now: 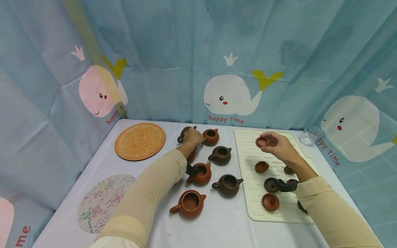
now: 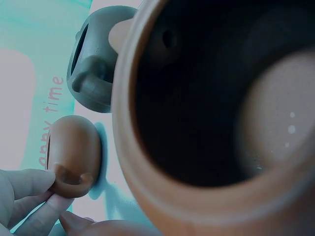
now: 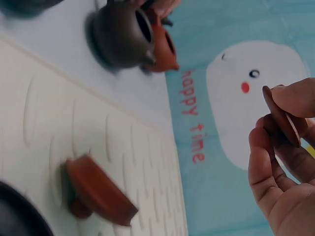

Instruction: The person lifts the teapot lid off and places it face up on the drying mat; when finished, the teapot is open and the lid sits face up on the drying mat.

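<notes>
My left hand (image 1: 193, 137) is at the back of the table, beside a small red-brown clay teapot (image 1: 211, 137). In the left wrist view its fingertips pinch that teapot's loop handle (image 2: 74, 187). A dark teapot (image 1: 185, 132) sits just behind this hand, partly covered by it. My right hand (image 1: 278, 147) holds a round reddish teapot lid (image 1: 262, 142) above the cream mat, thumb on one side and fingers on the other. The right wrist view has this lid (image 3: 282, 117) edge-on.
Several lidless red and dark teapots (image 1: 228, 186) stand mid-table. The cream mat (image 1: 248, 206) carries several lids (image 1: 270, 202). A clear glass (image 1: 309, 135) stands at back right. An orange round mat (image 1: 140, 141) and a flowered one (image 1: 102, 203) lie at left.
</notes>
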A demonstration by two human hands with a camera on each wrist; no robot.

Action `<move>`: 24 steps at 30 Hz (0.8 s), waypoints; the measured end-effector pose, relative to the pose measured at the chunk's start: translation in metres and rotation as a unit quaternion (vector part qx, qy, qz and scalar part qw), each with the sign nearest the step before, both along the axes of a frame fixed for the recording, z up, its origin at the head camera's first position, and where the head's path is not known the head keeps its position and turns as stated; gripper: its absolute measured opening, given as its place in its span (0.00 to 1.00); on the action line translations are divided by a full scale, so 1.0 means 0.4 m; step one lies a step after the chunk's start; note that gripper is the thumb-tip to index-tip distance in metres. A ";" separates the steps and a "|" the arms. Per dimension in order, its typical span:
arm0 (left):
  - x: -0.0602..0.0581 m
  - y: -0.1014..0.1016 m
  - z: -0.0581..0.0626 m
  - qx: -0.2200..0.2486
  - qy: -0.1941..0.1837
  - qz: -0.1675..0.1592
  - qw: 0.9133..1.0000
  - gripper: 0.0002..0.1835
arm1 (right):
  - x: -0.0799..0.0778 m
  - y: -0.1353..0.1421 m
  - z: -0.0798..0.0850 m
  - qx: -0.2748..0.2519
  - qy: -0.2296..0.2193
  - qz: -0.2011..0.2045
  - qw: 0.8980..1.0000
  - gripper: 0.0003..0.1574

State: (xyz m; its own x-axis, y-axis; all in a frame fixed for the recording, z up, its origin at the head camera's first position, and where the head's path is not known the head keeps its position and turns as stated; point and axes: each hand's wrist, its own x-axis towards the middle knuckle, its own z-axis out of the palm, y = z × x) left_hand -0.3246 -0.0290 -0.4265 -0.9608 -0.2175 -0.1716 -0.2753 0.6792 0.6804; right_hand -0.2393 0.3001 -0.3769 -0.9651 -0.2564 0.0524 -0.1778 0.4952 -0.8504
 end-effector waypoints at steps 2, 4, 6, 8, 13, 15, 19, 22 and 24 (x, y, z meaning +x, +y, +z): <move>0.000 0.000 0.000 0.001 -0.001 0.002 1.000 0.06 | 0.002 0.012 -0.003 0.005 -0.002 -0.005 1.000 0.30; 0.001 0.001 0.001 0.001 0.000 0.001 1.000 0.07 | 0.002 0.025 -0.007 0.004 -0.003 -0.007 1.000 0.31; 0.002 0.001 0.001 0.001 0.001 0.001 1.000 0.07 | 0.003 0.037 -0.011 0.000 -0.005 -0.010 1.000 0.30; 0.002 0.001 0.001 0.001 0.002 0.001 1.000 0.07 | 0.002 0.049 -0.017 -0.001 -0.006 -0.011 1.000 0.30; 0.002 0.002 0.002 0.003 0.004 0.004 1.000 0.07 | 0.001 0.077 -0.028 0.023 -0.014 -0.026 0.999 0.32; 0.001 0.002 0.001 0.005 0.004 0.005 1.000 0.07 | 0.000 0.089 -0.032 0.034 -0.020 -0.035 0.999 0.33; -0.002 0.003 -0.002 0.007 0.004 0.010 1.000 0.07 | -0.006 0.115 -0.047 0.045 -0.038 -0.047 0.997 0.34; -0.003 0.005 -0.004 0.005 0.004 0.013 1.000 0.08 | -0.012 0.136 -0.064 0.061 -0.044 -0.054 0.996 0.33; -0.004 0.005 -0.006 0.003 0.003 0.014 1.000 0.08 | -0.016 0.149 -0.075 0.073 -0.048 -0.058 0.995 0.33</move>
